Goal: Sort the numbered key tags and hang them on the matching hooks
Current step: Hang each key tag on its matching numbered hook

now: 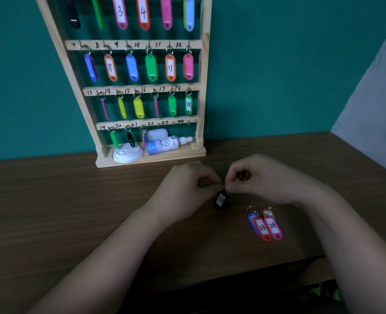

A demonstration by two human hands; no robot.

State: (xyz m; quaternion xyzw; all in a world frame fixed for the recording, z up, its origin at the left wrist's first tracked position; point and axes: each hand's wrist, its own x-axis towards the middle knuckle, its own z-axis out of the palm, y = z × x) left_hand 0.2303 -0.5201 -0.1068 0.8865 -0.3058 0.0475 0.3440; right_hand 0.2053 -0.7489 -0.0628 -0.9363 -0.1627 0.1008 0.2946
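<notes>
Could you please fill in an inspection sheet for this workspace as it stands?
Surface: brown wooden table; rack stands at its back.
Job's things: black tag between both hands, number blurred; tag 23, tag 24 and a blue tag lie together on the table; hooks 22, 23 and 24 bare.
Clutter: lid, spray bottle and white case on the rack's base.
Grips: left hand and right hand both pinch the black tag's top.
Cables: nothing seen.
Surroundings: teal wall behind the rack.
</notes>
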